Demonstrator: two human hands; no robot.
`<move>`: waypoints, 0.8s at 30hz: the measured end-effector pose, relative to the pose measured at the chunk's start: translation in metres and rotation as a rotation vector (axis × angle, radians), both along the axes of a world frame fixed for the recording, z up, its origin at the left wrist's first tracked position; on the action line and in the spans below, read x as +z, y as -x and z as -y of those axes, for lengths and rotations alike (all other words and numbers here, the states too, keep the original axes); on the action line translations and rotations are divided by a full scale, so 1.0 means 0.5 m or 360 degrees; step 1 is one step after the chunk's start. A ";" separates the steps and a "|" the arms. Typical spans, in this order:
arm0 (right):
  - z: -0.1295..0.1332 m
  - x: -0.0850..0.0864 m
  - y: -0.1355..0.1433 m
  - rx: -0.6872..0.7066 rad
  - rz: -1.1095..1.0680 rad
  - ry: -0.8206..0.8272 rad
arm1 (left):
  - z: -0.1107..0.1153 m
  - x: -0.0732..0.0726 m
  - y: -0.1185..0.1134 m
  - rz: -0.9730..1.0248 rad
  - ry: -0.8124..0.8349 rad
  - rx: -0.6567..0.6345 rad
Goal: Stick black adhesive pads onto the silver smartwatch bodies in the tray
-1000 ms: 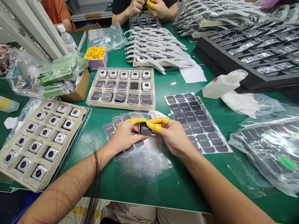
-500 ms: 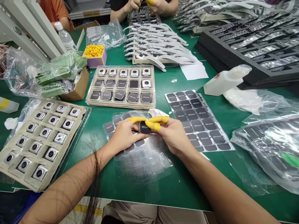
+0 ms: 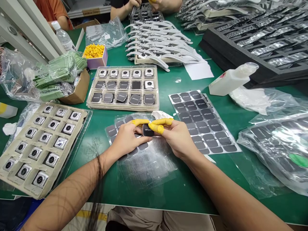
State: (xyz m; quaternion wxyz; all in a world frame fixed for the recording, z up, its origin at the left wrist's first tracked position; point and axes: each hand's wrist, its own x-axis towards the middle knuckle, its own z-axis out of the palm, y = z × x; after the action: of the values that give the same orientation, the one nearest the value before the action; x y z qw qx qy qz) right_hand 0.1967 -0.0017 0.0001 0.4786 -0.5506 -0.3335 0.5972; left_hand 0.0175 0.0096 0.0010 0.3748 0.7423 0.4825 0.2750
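Note:
A small square smartwatch case (image 3: 148, 130) with a dark printed face is between my hands, above the middle of the table. My left hand (image 3: 128, 136) grips its left side and lower edge, thumb below and a yellow-covered fingertip along the top. With yellow finger cots on its thumb and forefinger, my right hand (image 3: 174, 134) pinches at the upper right corner; anything thin between those tips is too small to make out. Under both hands lie clear plastic sheets (image 3: 146, 170), some bearing dark square stickers. To the right is a sheet of dark square stickers (image 3: 203, 125).
A tray of watch cases (image 3: 45, 138) stands at left, and another tray (image 3: 122, 106) lies ahead. Beyond are a box of yellow finger cots (image 3: 95, 56), white straps (image 3: 158, 41) and a co-worker's hands (image 3: 144, 4). A white bottle (image 3: 231, 80) and plastic-bagged sheets (image 3: 271, 144) are at right.
The view has shifted slightly, moving the background a little up and left. Both hands keep their hold at the watch case, with almost no visible change in the fingers.

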 end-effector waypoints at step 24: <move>0.003 -0.003 0.002 -0.0010 0.0032 -0.0030 | 0.001 0.004 0.000 -0.0051 0.0002 -0.0018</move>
State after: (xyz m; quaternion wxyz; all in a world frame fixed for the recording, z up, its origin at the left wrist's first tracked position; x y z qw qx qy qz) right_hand 0.1957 -0.0030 -0.0015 0.4823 -0.5531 -0.3422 0.5869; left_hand 0.0175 0.0088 0.0031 0.3689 0.7492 0.4845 0.2605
